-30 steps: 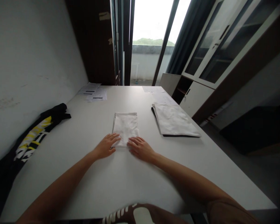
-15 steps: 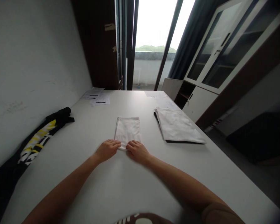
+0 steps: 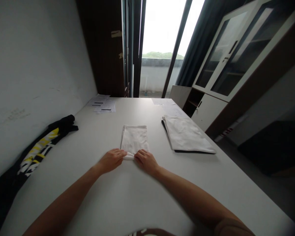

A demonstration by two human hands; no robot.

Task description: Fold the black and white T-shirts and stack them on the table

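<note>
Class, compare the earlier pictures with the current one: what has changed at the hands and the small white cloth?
The left hand and right hand have drawn back toward the near edge of the small white cloth, their flat fingers now curled. That edge, flat before, shows a narrow fold. The larger white cloth, dark garment and papers stayed put.

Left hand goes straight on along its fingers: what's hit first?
The small folded white cloth, at whose near-left corner the left hand's fingers rest; past that, probably the right hand, though relative height is unclear.
</note>
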